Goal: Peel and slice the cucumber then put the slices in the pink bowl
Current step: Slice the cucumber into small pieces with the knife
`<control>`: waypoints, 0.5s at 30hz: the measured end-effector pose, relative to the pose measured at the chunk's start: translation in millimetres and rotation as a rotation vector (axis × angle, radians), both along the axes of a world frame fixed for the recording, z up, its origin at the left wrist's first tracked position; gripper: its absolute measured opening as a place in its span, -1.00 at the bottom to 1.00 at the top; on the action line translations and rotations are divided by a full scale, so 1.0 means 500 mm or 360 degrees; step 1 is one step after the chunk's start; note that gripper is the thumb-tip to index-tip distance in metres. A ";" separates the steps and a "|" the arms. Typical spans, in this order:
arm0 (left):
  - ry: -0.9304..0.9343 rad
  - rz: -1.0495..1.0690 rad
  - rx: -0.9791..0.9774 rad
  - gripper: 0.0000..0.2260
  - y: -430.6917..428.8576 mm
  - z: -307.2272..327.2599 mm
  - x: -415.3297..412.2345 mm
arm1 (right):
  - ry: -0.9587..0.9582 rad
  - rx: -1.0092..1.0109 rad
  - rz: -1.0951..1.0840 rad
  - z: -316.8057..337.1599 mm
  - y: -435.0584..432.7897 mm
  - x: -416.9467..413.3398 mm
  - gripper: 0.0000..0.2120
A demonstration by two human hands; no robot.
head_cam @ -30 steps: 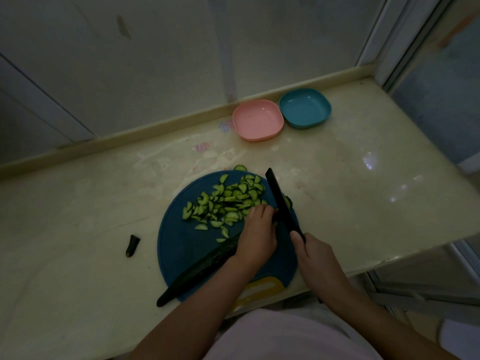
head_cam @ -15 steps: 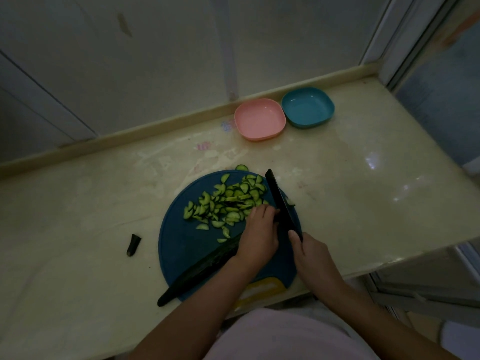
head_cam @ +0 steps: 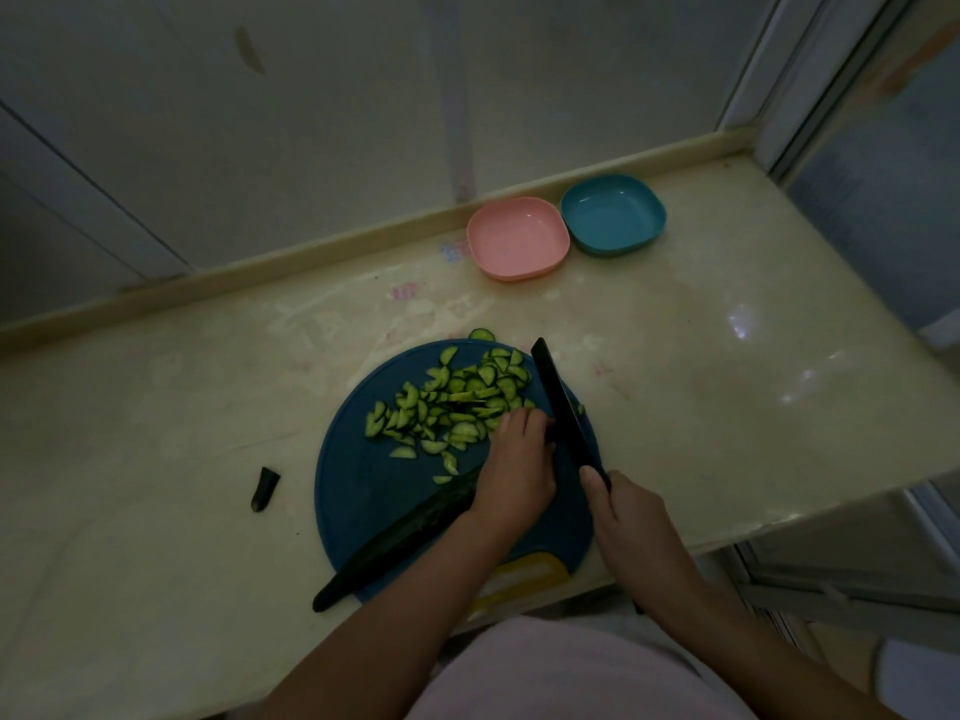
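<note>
A dark green cucumber (head_cam: 400, 540) lies slanted across a round blue cutting board (head_cam: 358, 491). My left hand (head_cam: 514, 470) holds down its upper end, fingers curled over it. My right hand (head_cam: 631, 517) grips the handle of a black knife (head_cam: 563, 407), whose blade stands against the cucumber just right of my left fingers. A heap of half-moon cucumber slices (head_cam: 457, 402) covers the far part of the board. The pink bowl (head_cam: 517, 236) sits empty at the back of the counter.
A blue bowl (head_cam: 613, 213) stands right of the pink one. A cut cucumber end (head_cam: 264, 488) lies on the counter left of the board. One slice (head_cam: 482, 335) lies just off the board's far edge. The counter's edge drops off on the right and near sides.
The knife blade has shifted slightly along the cucumber end beside my left fingers. Both hands stay in the same place on the board.
</note>
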State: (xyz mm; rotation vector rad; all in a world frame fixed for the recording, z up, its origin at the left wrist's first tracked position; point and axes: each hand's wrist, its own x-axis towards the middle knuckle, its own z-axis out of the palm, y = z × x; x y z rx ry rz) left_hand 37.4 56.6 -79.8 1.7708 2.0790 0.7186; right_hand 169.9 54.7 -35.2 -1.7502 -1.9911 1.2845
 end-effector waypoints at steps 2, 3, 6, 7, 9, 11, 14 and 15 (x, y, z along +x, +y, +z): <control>0.0000 0.0003 0.0006 -0.90 0.000 -0.001 0.001 | -0.0011 -0.0003 0.0001 0.000 0.000 -0.001 -0.61; 0.0001 0.0002 0.0009 -0.89 0.001 -0.002 0.001 | -0.0016 -0.0005 0.0001 -0.001 0.000 -0.003 -0.61; -0.0002 0.0007 -0.0014 -0.87 0.001 -0.005 0.001 | -0.0044 0.0006 -0.0004 -0.006 -0.001 -0.006 -0.61; 0.0002 0.0008 -0.0019 -0.87 0.002 -0.005 0.001 | -0.0057 0.0007 -0.0006 -0.008 -0.002 -0.007 -0.62; 0.0011 0.0004 -0.0014 -0.87 0.002 -0.005 0.000 | -0.0063 -0.0005 -0.0011 -0.011 -0.004 -0.009 -0.62; 0.0008 0.0000 -0.0017 -0.87 0.001 -0.006 0.000 | -0.0051 -0.0015 -0.0011 -0.018 -0.002 -0.012 -0.60; -0.0001 -0.0013 -0.0024 -0.87 0.001 -0.006 -0.002 | -0.0055 -0.0008 0.0003 -0.030 0.004 -0.018 -0.59; -0.0008 -0.0017 -0.0022 -0.86 0.001 -0.006 -0.003 | -0.0052 0.0003 -0.0002 -0.033 0.004 -0.019 -0.58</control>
